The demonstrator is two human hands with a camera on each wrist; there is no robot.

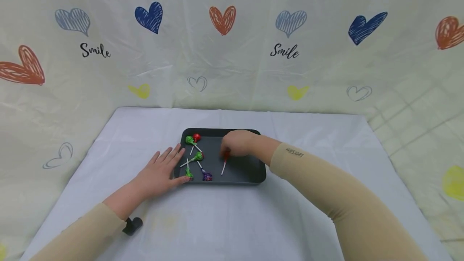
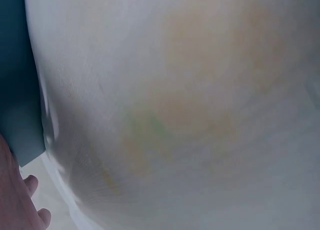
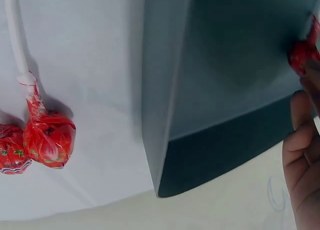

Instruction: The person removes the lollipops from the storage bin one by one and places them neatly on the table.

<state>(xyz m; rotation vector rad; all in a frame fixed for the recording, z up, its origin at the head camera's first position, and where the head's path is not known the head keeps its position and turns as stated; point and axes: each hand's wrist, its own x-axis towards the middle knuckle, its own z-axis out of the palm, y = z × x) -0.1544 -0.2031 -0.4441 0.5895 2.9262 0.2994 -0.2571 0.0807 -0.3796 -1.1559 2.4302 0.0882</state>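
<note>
My right hand (image 1: 237, 142) reaches into the dark grey tray (image 1: 246, 176) and pinches a red lollipop (image 3: 301, 57) by its wrapped head. The stick points toward the near side of the tray. My left hand (image 1: 159, 176) rests with spread, straight fingers against the tray's left rim, the thumb at the near left corner. Inside the tray's left half lie a red lollipop (image 1: 196, 137), a green lollipop (image 1: 189, 139) beside it, another green lollipop (image 1: 198, 156), a third green lollipop (image 1: 189, 175) and a purple lollipop (image 1: 207, 176).
Two red lollipops lie on the white cloth outside the tray, the nearer red lollipop (image 3: 49, 140) showing its stick in the right wrist view; my right arm hides them from the head view. A black object (image 1: 132, 226) shows beside my left wrist. A curtain with hearts (image 1: 222, 19) hangs behind.
</note>
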